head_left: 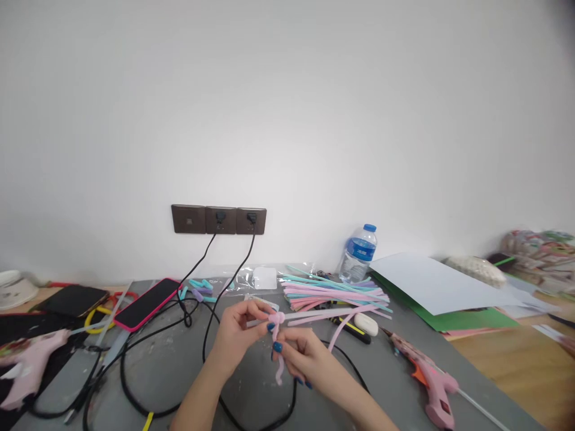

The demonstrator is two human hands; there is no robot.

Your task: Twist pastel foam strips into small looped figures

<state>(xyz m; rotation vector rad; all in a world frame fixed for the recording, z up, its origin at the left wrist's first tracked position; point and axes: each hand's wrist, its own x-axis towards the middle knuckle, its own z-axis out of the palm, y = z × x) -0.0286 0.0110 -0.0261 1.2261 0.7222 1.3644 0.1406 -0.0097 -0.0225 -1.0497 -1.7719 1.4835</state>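
Observation:
A pale pink pipe cleaner [279,378], bent into a small knot or loop at its top, hangs between my two hands above the grey table. My left hand [240,332] pinches the looped top between thumb and fingertips. Lower down, my right hand [303,356] has its thumb and fingers closed on the same pipe cleaner, and its wavy tail dangles below. Behind my hands lies a bundle of pipe cleaners [335,291] in pink, teal and lilac. A long pink strand [344,328] curves out near my right hand.
A pink glue gun [433,383] lies at right, another glue gun [38,365] at far left. Black cables [123,374] loop over the table. A phone [147,304], a water bottle [359,254], a white case [366,324] and paper sheets [431,281] sit around.

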